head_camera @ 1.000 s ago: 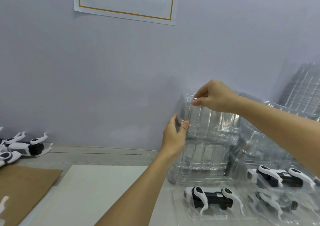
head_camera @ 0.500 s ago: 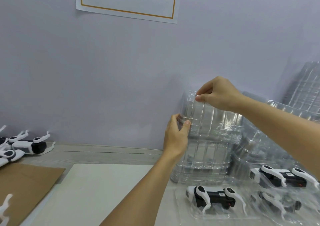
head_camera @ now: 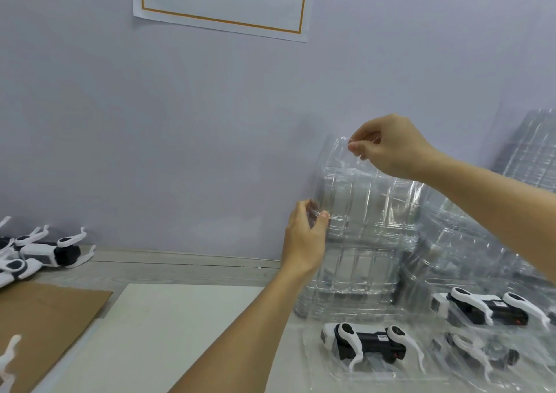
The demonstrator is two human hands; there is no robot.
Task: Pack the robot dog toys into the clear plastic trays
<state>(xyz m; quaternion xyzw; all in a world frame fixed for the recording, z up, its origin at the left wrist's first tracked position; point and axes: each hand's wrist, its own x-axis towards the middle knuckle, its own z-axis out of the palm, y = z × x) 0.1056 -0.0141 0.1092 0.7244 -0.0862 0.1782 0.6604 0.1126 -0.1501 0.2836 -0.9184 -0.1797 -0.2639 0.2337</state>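
Now loose dogs point(head_camera: 45, 251) wait far left, unpacked. Left hand point(head_camera: 307, 236) pinches stack point(head_camera: 361, 236) edge, steadying. Right hand point(head_camera: 388, 146) pinches top tray point(head_camera: 340, 158) corner, lifted higher than a second ago: tray peeling free, likely next to fill. Near right, flat trays point(head_camera: 316, 371) each hold a dog point(head_camera: 370, 343).

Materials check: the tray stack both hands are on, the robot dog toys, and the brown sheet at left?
Tray stack: thin clear plastic, glossy; the wall shows through it, and its ribs glint. Robot dog toys: seemingly hard moulded plastic, smooth white legs on black bodies. Brown sheet: looks like cardboard, flat and matte. The left hand and right hand pinch tray edges.
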